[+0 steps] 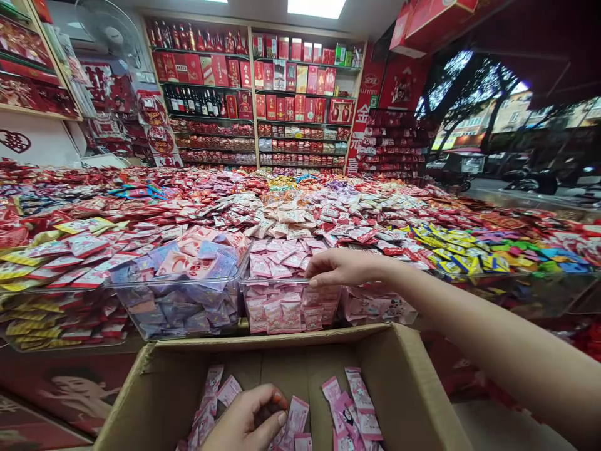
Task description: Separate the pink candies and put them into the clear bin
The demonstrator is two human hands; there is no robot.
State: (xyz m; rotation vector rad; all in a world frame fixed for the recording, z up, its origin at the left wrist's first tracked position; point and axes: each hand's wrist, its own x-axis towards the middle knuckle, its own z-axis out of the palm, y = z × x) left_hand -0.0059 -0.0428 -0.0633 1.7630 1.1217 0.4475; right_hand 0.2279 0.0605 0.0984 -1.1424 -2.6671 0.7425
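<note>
My right hand point(328, 266) reaches over the front of a clear plastic bin point(288, 282) filled with small pink candy packets point(279, 250). Its fingers bend down onto the packets, and the thumb rests near the bin's front rim with a gap between. Below, my left hand point(253, 416) is inside an open cardboard box point(417, 376), over loose pink candy packets point(360, 398) on its floor. The left fingers are loosely curled, thumb and forefinger apart, with no packet visible between them.
Left of the pink bin stands a bin of purple and pink packets point(197, 300). Yellow-and-blue packets point(451, 247) lie to the right. Many more wrapped sweets spread behind. Shelves of red boxes point(291, 106) and bottles line the back wall; a fan point(113, 31) is at upper left.
</note>
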